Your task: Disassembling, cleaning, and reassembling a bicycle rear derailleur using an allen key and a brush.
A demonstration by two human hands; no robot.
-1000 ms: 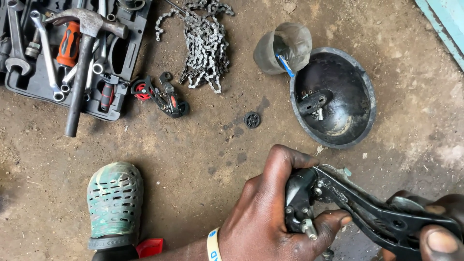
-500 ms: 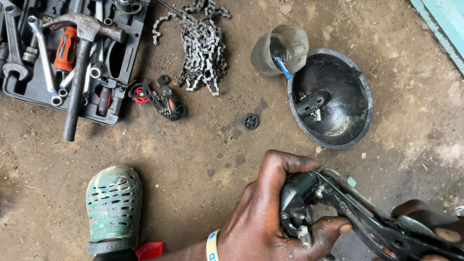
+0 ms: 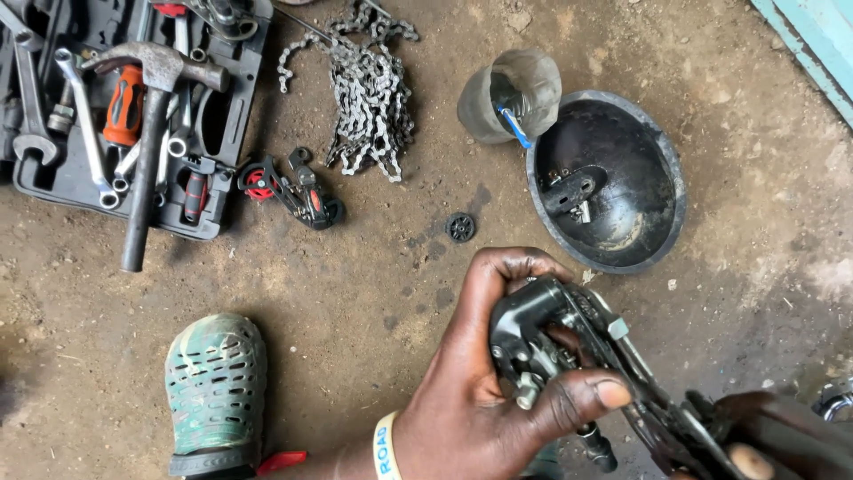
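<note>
Since a second ago, your left hand (image 3: 484, 382) is shifting its thumb across the black derailleur (image 3: 533, 342), gripping it tightly above the dirt floor (image 3: 355, 293); your right hand (image 3: 782, 440) is squeezing pliers (image 3: 662, 404) biting its side.

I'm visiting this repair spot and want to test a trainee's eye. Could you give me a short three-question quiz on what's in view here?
1. True or false: the left hand grips a black metal bike part.
2. What lies between the tool tray and the black bowl? A) a bicycle chain B) a tyre C) a glove
3. Which tool lies across the tray, its handle reaching onto the dirt?

Key
1. True; pliers held from the right hand side bite on it.
2. A, the chain lies heaped there.
3. The hammer.
</note>
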